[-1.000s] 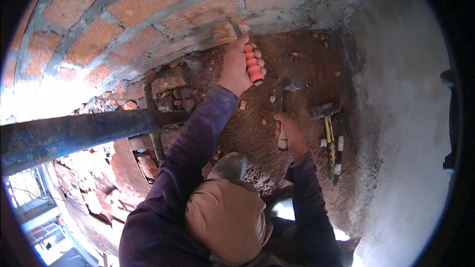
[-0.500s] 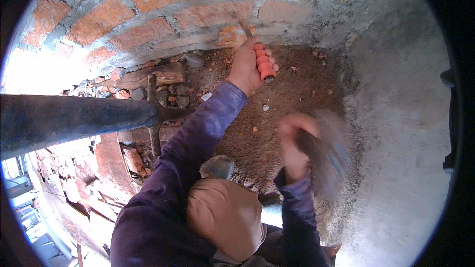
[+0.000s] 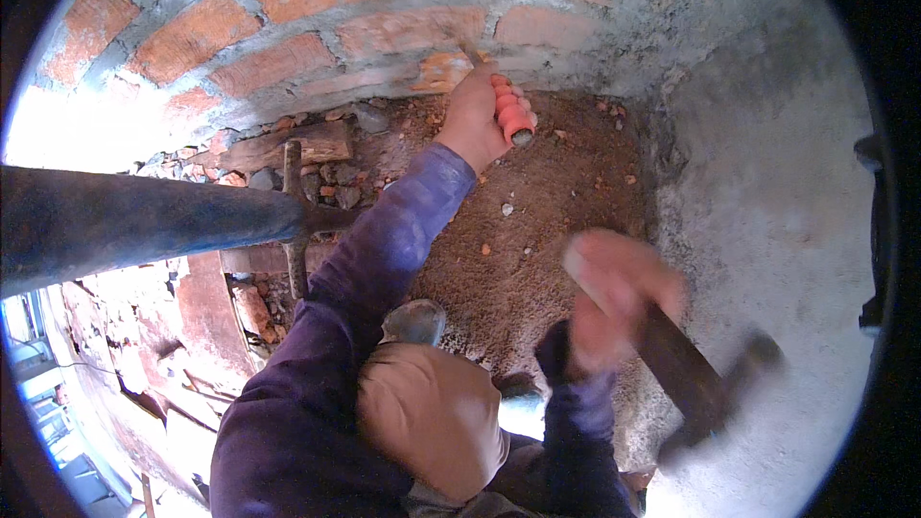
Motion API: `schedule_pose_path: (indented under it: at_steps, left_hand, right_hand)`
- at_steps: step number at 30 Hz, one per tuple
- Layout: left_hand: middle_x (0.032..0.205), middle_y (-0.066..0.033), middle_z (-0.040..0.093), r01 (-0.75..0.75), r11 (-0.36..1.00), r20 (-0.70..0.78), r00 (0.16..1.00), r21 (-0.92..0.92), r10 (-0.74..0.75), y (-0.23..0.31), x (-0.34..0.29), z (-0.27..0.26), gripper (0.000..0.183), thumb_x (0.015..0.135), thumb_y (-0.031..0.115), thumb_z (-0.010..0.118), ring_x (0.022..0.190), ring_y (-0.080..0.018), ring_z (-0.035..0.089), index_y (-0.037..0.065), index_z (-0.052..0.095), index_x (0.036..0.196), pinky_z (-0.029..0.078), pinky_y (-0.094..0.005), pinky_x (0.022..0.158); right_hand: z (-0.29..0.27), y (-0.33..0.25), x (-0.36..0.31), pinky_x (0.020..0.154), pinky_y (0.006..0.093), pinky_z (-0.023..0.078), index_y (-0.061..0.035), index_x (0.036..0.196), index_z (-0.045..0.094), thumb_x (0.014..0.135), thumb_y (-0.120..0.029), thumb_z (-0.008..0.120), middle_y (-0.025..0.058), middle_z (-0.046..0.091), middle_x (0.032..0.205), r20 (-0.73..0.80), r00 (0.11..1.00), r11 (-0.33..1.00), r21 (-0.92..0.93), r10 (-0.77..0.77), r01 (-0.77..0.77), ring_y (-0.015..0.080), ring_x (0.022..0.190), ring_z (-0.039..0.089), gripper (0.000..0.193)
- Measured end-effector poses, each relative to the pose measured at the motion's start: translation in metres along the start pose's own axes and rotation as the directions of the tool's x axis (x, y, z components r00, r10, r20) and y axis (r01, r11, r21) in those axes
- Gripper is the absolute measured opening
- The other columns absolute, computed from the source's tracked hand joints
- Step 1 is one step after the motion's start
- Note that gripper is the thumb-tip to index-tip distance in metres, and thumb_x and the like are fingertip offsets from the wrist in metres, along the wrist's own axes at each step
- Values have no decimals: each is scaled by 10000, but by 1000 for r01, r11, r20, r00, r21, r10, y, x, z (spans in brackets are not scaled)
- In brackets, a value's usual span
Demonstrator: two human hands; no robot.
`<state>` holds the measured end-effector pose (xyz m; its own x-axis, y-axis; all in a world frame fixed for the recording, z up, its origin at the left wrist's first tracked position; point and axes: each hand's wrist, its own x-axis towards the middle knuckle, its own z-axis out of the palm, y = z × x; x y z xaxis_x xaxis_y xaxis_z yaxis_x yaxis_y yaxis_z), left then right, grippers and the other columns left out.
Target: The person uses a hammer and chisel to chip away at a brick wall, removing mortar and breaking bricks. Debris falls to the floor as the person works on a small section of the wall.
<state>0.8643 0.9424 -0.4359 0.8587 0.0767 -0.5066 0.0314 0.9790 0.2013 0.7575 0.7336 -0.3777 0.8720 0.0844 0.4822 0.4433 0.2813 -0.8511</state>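
My left hand [image 3: 472,117] is wrapped round the ribbed red grip of a chisel [image 3: 513,115], held out toward the low part of the brick wall [image 3: 413,31]. The chisel's metal shaft points up at the lowest courses, close to a bright orange chipped patch; whether its tip touches there is too blurred to tell. Lower and to the right, my right hand [image 3: 619,293] grips a hammer [image 3: 686,374] by its handle. Motion smears the hammer, and its head hangs out over the grey wall side, well apart from the chisel's butt end.
A thick dark-blue pole [image 3: 144,227] with a rusty crossbar [image 3: 295,221] juts in from the left, beside my left forearm. Stones and a wood block [image 3: 288,146] lie along the wall's foot. Brown soil [image 3: 537,201] covers the ground; a grey plastered wall [image 3: 767,201] bounds the right.
My right hand has swung the hammer to the right and slightly downward, away from the chisel. My left hand keeps the chisel in nearly the same place.
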Motion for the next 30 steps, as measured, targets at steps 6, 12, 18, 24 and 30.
schedule_pose_path:
  at_steps: [6,12,18,24,30]
  left_hand:
    - [610,-50,427,-190,960,-49,978,206,204,-7,-11,8,183,879,232,480,493,-214,446,112,399,768,414,-399,429]
    - [598,-56,415,-75,995,-4,997,64,76,-1,-6,6,196,870,216,486,490,-221,448,107,388,739,414,-402,435]
    - [591,-22,413,-187,976,-7,982,110,189,-7,-9,19,190,909,205,426,454,-179,412,117,426,740,412,-348,460]
    - [581,-8,376,-108,993,-28,994,50,109,-7,-10,11,230,921,235,422,470,-167,396,127,392,720,401,-350,458]
    - [545,-5,308,-88,996,47,995,-12,89,-3,2,9,272,894,208,417,440,-170,325,146,328,644,364,-359,425]
  right_hand:
    - [11,47,-16,516,264,416,-36,864,568,791,-42,627,26,566,690,277,727,765,-392,628,-511,99,564,507,94]
    - [-15,-50,21,550,369,473,-64,827,505,823,-94,517,92,567,693,185,983,990,-141,-1,27,205,592,556,32]
    - [28,19,12,677,327,464,-43,814,584,741,-83,630,79,610,813,211,933,880,-441,292,-176,183,730,557,96]
    - [-4,2,-3,602,252,424,-68,781,549,777,-21,632,-22,551,743,155,692,694,-352,705,-628,96,663,495,95]
    - [-6,-47,30,625,374,506,-36,983,556,825,-119,526,117,605,754,212,893,870,-223,-397,439,248,617,583,181]
